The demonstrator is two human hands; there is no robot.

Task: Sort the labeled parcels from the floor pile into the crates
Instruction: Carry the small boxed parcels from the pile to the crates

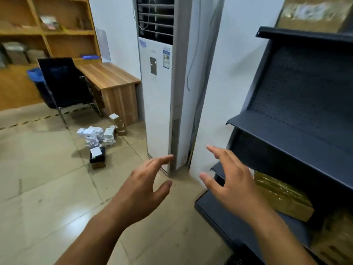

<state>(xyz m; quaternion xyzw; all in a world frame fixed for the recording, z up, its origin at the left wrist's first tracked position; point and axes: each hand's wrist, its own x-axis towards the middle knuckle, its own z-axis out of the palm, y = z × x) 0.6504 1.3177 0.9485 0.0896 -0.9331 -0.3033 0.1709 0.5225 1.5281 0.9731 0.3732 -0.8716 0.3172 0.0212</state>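
1. The left hand point(141, 190) reaches forward over the tiled floor point(47, 188), fingers straight and spread, thumb apart, holding nothing
2. The right hand point(231, 180) is raised beside it, fingers relaxed and fanned, also holding nothing. It is in front of the lower edge of the dark metal rack point(305, 131)
3. The pile of parcels point(97, 136) lies on the floor well ahead of both hands: small white-labelled boxes heaped together, near the corner of the wooden desk point(110, 75)
4. A black parcel point(97, 156) with a white label on top sits at the near edge of the pile, on a small brown box
5. A short stack of brown boxes point(119, 124) stands against the foot of the desk, just beside the pile
6. A tall white air conditioner point(158, 92) stands between the desk and the rack
7. A taped brown package point(282, 196) lies on a low shelf of the rack, near the right hand
8. A black chair point(63, 83) stands at the desk
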